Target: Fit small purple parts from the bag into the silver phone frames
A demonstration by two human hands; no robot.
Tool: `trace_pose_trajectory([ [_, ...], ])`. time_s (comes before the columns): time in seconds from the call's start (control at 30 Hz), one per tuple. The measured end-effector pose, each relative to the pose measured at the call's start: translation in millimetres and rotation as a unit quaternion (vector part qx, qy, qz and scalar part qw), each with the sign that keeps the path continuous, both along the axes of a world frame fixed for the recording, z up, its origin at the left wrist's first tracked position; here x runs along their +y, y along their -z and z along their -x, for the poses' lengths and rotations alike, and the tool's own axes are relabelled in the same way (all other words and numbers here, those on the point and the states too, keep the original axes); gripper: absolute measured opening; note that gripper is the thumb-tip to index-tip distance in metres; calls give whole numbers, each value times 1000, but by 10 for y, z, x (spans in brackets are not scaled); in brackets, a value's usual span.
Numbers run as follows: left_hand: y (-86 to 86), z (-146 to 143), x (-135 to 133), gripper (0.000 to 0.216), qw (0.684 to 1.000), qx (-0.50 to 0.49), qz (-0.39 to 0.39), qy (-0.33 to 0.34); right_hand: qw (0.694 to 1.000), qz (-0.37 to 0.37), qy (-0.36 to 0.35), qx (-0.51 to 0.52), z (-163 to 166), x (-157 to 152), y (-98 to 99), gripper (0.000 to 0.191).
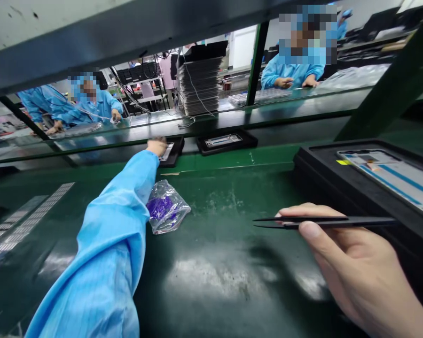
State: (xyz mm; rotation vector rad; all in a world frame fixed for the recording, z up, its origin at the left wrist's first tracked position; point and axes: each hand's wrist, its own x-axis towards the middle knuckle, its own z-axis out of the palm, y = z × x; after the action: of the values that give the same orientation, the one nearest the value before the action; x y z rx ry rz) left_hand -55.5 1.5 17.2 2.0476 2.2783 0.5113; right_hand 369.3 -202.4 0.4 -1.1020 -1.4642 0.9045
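My left arm in a light blue sleeve reaches far forward, and my left hand (157, 145) rests on a black tray (174, 149) that carries a flat silver part, at the far side of the green bench. Its fingers curl over the tray's near edge. My right hand (352, 263) is close to me at the lower right, pinching black tweezers (320, 222) whose tips point left. A small clear plastic bag with purple pieces (166, 207) lies on the bench beside my left elbow.
A second black tray (227, 141) with a silver part sits to the right of the first. A large black tray (373, 183) holding a panel stands at the right. Beyond a raised rail, people in blue coats work; a stack of trays (200, 84) stands there.
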Motion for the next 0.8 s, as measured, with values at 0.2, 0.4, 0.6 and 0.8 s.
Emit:
trace_pose_trajectory([
  [0.2,215,-825,526,37,978,125,10,166,999,-38,-31,-7,11,23,46,21],
  [0.4,102,-927,393,31,951,202,40,232,998,-9,-54,20,35,19,20,21],
  [0.6,-241,-1154,-343,28,922,232,14,309,997,-51,-37,52,18,38,-31,23],
  [0.8,-184,-1671,-1669,23,852,250,-70,455,974,-135,-11,180,75,168,-176,20],
])
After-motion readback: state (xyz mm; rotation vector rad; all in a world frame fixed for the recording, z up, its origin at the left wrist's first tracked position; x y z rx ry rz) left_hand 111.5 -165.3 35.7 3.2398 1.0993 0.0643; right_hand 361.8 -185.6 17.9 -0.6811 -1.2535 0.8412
